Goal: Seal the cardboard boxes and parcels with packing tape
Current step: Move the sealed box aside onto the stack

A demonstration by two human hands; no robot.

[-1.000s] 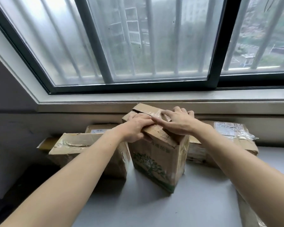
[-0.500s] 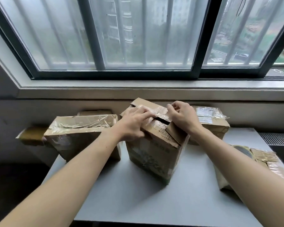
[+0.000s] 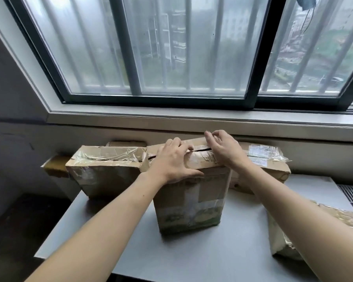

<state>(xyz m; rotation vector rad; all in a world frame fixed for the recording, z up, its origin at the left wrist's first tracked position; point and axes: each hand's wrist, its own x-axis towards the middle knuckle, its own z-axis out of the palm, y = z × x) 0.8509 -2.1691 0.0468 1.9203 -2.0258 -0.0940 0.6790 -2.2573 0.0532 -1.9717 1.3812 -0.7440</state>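
A barred window (image 3: 171, 47) fills the top of the view above a grey counter (image 3: 192, 251). Four cardboard boxes stand on the counter. The tall centre box (image 3: 192, 200) has green print on its front, too blurred to read. A left box (image 3: 106, 171) has wrinkled clear tape on its lid, and a right box (image 3: 269, 169) stands by the wall. Only a sliver of the fourth box (image 3: 126, 143) shows behind the left one. One pale parcel (image 3: 281, 239) lies at the near right, partly hidden by the forearm. The white label (image 3: 261, 149) on the right box and the barcode sticker (image 3: 211, 159) on the centre box are too small to read. Both hands are on the centre box's top. The left hand (image 3: 171, 162) lies spread and flat over the flaps, thumb along the front edge. The right hand (image 3: 224, 147) arches with bent fingers, tips at the far flap; whether it pinches anything I cannot tell. A dark slit (image 3: 202, 149) stays open between the flaps.
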